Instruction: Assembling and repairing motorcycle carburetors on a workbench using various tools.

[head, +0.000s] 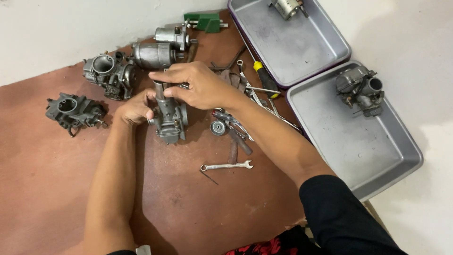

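Observation:
A grey metal carburetor (171,118) stands upright on a brown mat (56,179). My left hand (134,107) grips its left side and steadies it. My right hand (196,85) closes over the top of the carburetor's tall cylinder, fingers wrapped around the cap. The top of the cylinder is hidden under my fingers.
Two more carburetors (107,73) (73,111) lie at the mat's left, cylindrical metal parts (153,54) and a green block (205,21) behind. A wrench (226,165), a yellow-handled screwdriver (264,78), a small round part (218,127) and other tools lie right. Two grey trays (368,151) (292,47) hold another carburetor (361,89).

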